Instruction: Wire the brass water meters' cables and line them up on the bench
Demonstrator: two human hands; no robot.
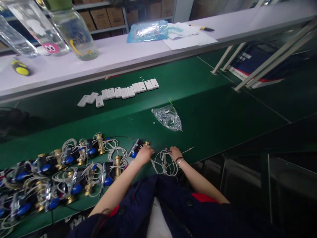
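At the front edge of the green table, my left hand (pixel 144 154) is closed over a valve-like unit (pixel 134 149) with a black body, a blue round part and a brass fitting. My fingers hide much of that unit. A loosely coiled pale cable (pixel 163 164) lies between my two hands. My right hand (pixel 175 153), with a dark band and a bracelet at the wrist, pinches the cable at the coil's right side. One cable end sticks out to the right beyond that hand. Its fingertips are small and partly hidden.
Several similar brass units (pixel 117 167) with coiled cables crowd the left. Farther back are a row of white plastic cases (pixel 118 93) and a clear bag of small parts (pixel 168 118). A raised shelf (pixel 111 53) carries bottles (pixel 74 33), a blue packet (pixel 148 31) and papers.
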